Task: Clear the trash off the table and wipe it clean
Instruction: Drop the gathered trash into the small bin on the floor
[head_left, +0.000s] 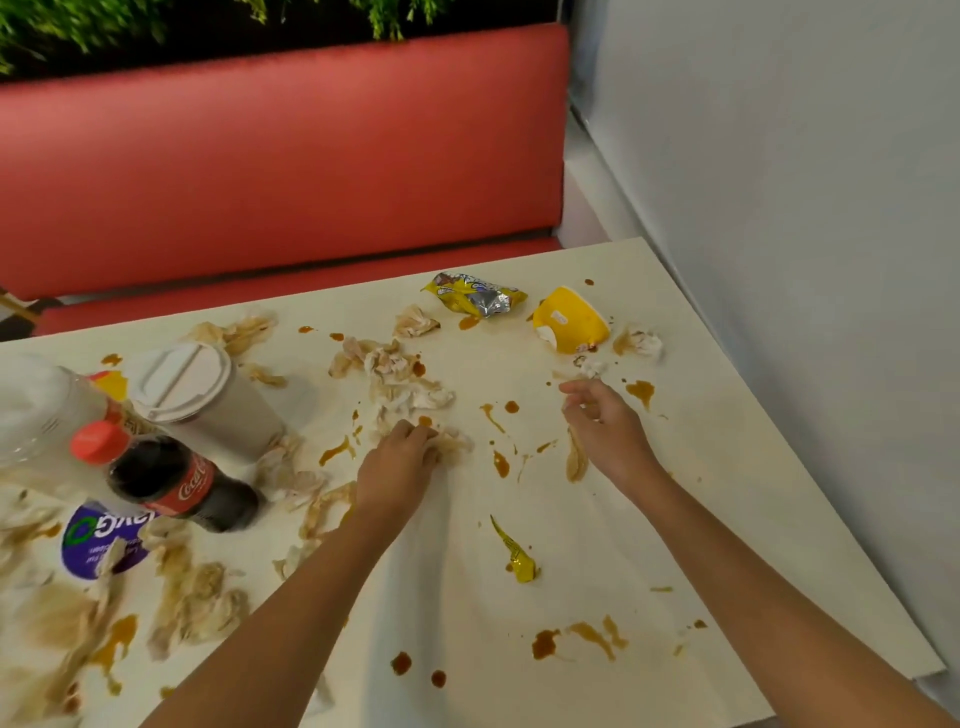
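The white table (467, 613) is smeared with brown sauce and strewn with stained, crumpled tissues. My left hand (400, 457) presses down on a wad of soiled tissue (454, 441) at mid-table, fingers curled onto it. My right hand (602, 421) hovers to the right with loosely spread fingers, holding nothing, just short of small tissue scraps (589, 368). A yellow cup (571, 319) lies tipped over at the far right. Beside it is a crumpled yellow snack wrapper (475, 293). A torn yellow wrapper strip (514, 553) lies between my forearms.
At the left stand a cola bottle (182, 483) with a red cap, a lidded white paper cup (202, 400), a clear bottle (36, 415) and a purple wrapper (98, 540). A red bench (280, 171) runs behind the table. A white wall (779, 208) borders the right edge.
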